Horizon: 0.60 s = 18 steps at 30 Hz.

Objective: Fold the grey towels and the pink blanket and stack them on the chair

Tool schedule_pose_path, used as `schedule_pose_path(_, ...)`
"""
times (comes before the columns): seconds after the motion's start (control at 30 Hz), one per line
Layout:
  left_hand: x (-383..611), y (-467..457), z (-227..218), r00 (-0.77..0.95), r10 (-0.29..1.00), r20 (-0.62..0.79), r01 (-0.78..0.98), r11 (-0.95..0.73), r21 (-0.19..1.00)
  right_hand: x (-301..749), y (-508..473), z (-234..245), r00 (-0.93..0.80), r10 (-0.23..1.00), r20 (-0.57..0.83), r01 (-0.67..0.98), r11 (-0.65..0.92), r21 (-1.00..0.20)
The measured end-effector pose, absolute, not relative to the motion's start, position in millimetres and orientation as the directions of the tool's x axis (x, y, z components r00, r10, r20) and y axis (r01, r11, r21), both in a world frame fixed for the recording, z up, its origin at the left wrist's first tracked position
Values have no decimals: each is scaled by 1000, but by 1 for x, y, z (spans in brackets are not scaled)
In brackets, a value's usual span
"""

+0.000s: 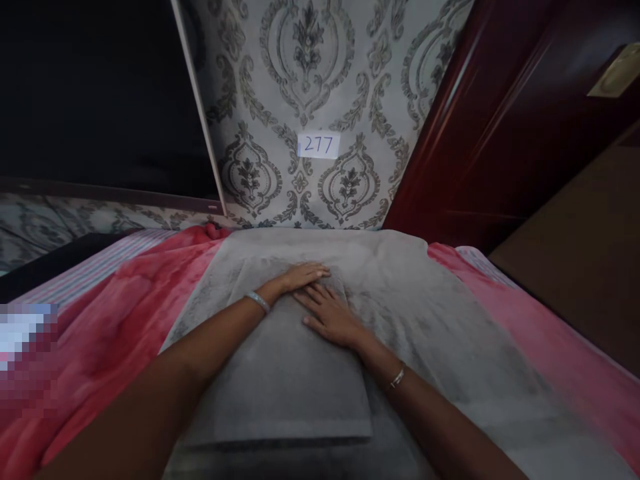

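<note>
A grey plush cloth (295,380), folded into a flat rectangle, lies in the middle on top of a larger spread grey cloth (440,347). My left hand (304,275) rests flat near the folded piece's far edge, fingers stretched to the right. Just nearer and to the right, my right hand (330,315) lies palm down with fingers spread, its fingertips close to the left hand. Neither hand grips anything. The larger cloth shows wrinkles to the right of the folded one.
A red plush blanket (115,313) lies under the grey cloth and shows on both sides. Behind stands a patterned wall (305,73) with a paper label (319,145) reading 277. A dark television (100,100) is at left, a dark red door (480,113) at right.
</note>
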<state>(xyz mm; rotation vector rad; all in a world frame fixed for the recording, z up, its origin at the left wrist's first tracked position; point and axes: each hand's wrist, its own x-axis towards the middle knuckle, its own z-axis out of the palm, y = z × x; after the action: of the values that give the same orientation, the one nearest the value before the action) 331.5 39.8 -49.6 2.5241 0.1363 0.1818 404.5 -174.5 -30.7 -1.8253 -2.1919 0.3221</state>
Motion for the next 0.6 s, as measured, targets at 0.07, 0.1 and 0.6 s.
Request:
schedule_pose_path(0.07,331,42,-53,987,107,120,22,-827,562,396,-196,-29,-237,971,31,897,231,-376)
schedule_pose_path(0.1,331,44,-53,987,99,128,13,-835,549,390,-211,-27,-281,959,23,875,266,-405)
schedule_pose_path(0.6,272,24,5,995,58,75,17,-887,462,321,-298,4,-337,935,112,738,336,-585)
